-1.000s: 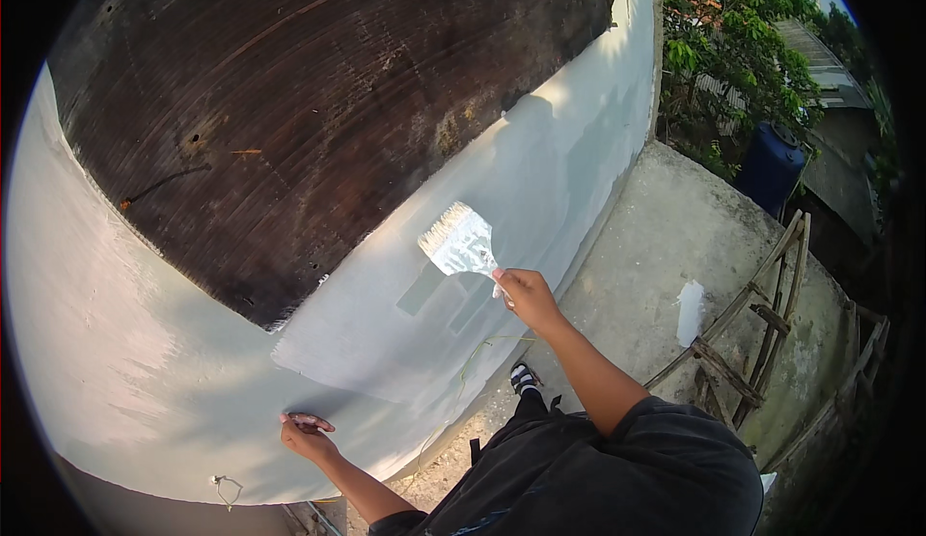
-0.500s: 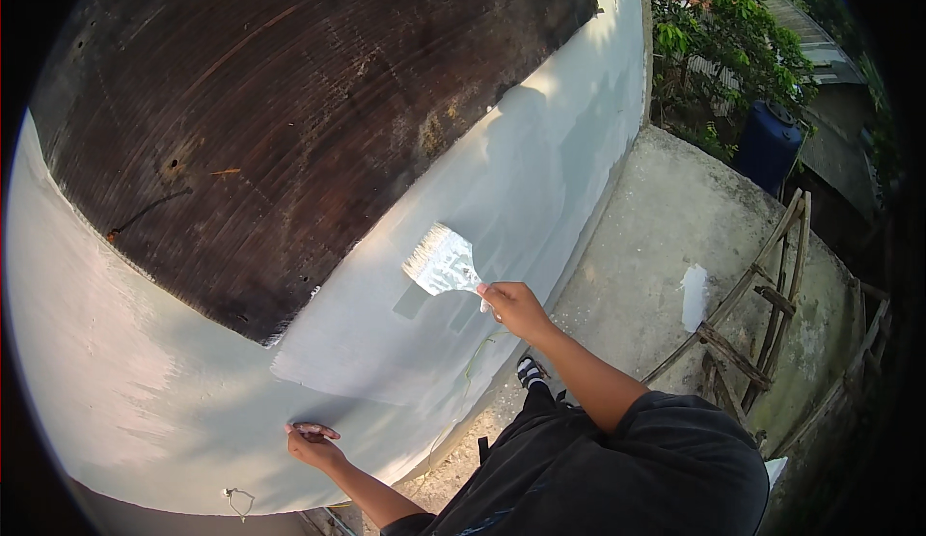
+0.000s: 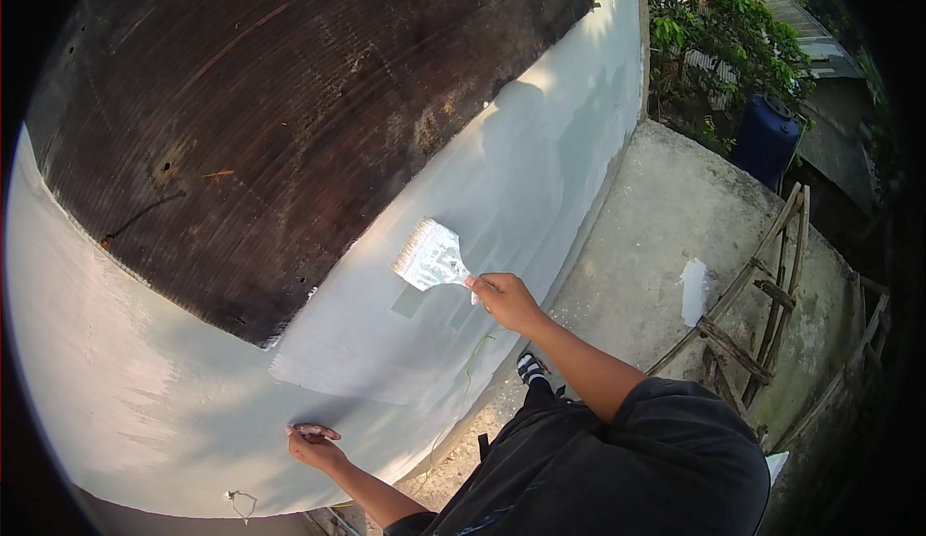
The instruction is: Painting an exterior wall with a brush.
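Observation:
My right hand (image 3: 506, 302) grips the handle of a wide flat paintbrush (image 3: 430, 254), whose ferrule is smeared with white paint. The brush's pale bristles point up and left, over the whitish wall (image 3: 347, 343); whether they touch it I cannot tell. Low on the left, my left hand (image 3: 315, 450) is at the same wall with its fingers curled. A small reddish-brown, white-spotted shape (image 3: 316, 431) shows at these fingers, too unclear to name. Greyish unpainted-looking streaks (image 3: 412, 301) lie just below the brush.
Dark brown wooden boards (image 3: 231, 150) fill the upper left, bordering the wall. On the right lies a concrete floor (image 3: 637, 237) with a white paint patch (image 3: 694, 292) and a wooden ladder (image 3: 762, 319). A blue barrel (image 3: 767, 140) stands beyond. A thin string (image 3: 473, 357) hangs beside the wall.
My right hand and the paintbrush have moved slightly left and up across the wall. The left hand has stayed in place.

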Motion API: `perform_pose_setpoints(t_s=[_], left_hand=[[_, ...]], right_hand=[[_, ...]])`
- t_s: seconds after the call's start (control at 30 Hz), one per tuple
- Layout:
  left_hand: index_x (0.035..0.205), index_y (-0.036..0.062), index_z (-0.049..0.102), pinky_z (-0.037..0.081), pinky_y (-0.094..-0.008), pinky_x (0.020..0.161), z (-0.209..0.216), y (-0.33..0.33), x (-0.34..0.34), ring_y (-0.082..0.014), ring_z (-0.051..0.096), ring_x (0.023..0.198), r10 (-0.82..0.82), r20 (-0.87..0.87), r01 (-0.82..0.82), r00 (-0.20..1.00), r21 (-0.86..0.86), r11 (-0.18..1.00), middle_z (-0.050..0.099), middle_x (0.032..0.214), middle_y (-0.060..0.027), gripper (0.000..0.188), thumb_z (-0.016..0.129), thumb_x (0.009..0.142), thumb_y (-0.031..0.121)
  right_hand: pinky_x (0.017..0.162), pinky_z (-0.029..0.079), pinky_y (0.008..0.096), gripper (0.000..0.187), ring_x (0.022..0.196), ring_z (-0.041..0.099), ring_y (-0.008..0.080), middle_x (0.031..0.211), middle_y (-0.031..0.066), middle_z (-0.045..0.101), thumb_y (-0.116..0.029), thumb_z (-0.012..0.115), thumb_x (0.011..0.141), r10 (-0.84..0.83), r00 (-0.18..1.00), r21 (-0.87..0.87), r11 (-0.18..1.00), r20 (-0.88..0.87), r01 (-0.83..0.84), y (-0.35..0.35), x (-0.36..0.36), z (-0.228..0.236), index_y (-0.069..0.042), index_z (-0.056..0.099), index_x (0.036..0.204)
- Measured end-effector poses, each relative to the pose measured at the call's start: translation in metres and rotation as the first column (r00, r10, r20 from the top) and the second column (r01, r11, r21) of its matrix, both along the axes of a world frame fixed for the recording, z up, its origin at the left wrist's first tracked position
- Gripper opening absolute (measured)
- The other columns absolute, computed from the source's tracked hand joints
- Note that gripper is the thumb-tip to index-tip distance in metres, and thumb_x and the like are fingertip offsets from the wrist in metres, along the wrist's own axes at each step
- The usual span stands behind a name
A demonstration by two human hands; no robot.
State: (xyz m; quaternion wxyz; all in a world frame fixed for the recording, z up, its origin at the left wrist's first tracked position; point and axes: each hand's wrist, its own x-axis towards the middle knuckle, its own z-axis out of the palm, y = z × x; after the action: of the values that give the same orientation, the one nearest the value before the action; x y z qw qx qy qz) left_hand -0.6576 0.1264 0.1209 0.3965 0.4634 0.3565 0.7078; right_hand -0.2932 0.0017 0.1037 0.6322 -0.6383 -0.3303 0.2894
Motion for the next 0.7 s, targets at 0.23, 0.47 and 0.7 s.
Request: perform_pose_setpoints(t_s=[0.23, 0.47, 0.7], left_hand=[[0.057, 0.0055, 0.042, 0.033, -0.028, 0.025, 0.001, -0.001, 0.0, -0.0172, 0.039, 0.028, -0.02, -0.03, 0.02, 0.999, 0.002, 1.0, 0.043, 0.046, -0.006, 0.048, 0.042, 0.094, 0.034], [0.06, 0.0052, 0.043, 0.034, -0.0284, 0.026, 0.0, 0.0, 0.002, -0.0171, 0.039, 0.028, -0.025, -0.035, 0.026, 0.999, 0.012, 1.0, 0.045, 0.048, -0.0062, 0.045, 0.042, 0.094, 0.034], [0.059, 0.0048, 0.043, 0.033, -0.0282, 0.026, 0.001, -0.001, 0.002, -0.0169, 0.039, 0.028, -0.02, -0.051, 0.021, 0.998, 0.004, 1.0, 0.044, 0.047, -0.0062, 0.047, 0.042, 0.094, 0.035]], right_hand=[[0.046, 0.03, 0.0259, 0.045, 0.045, 0.035, 0.0078, 0.049, -0.0018, 0.037, -0.04, 0.052, 0.09, -0.028, 0.991, 0.04, 0.999, -0.129, 0.033, -0.007, 0.031, 0.013, -0.002, 0.059, 0.069], [0.043, 0.024, 0.0258, 0.046, 0.044, 0.029, 0.0057, 0.049, -0.0047, 0.033, -0.041, 0.053, 0.089, -0.019, 0.972, 0.093, 0.995, -0.233, 0.042, 0.019, 0.051, 0.024, -0.002, 0.058, 0.066], [0.043, 0.026, 0.0243, 0.043, 0.044, 0.031, 0.0058, 0.049, -0.0046, 0.034, -0.041, 0.056, 0.087, -0.105, 0.968, -0.065, 0.994, -0.227, 0.092, -0.004, 0.048, -0.026, -0.002, 0.061, 0.069]])
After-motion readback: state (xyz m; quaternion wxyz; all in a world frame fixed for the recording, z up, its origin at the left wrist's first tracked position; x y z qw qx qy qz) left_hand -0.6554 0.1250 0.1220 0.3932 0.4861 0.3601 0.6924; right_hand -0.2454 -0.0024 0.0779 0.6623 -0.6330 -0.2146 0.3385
